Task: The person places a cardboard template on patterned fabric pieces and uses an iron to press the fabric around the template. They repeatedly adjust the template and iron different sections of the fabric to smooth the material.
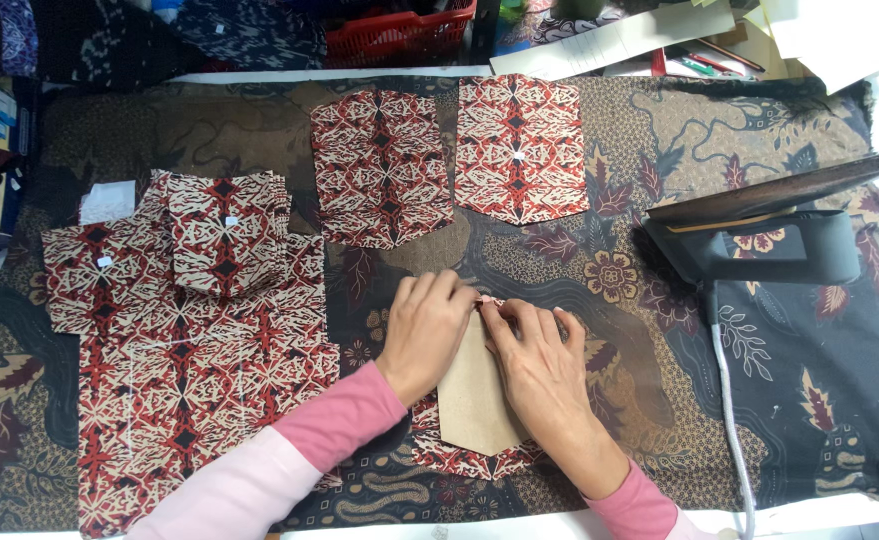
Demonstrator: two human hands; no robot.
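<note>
Head view showed left hand and right hand pinching batik fabric over the cardboard template; pressing the iron likely followed.

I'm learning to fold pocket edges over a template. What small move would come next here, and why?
Probably press the top fold flat along the cardboard template. Both the left hand and right hand pinch the patterned fabric piece over the template's upper edge, and the fold looks only finger-held. The iron rests to the right.
</note>
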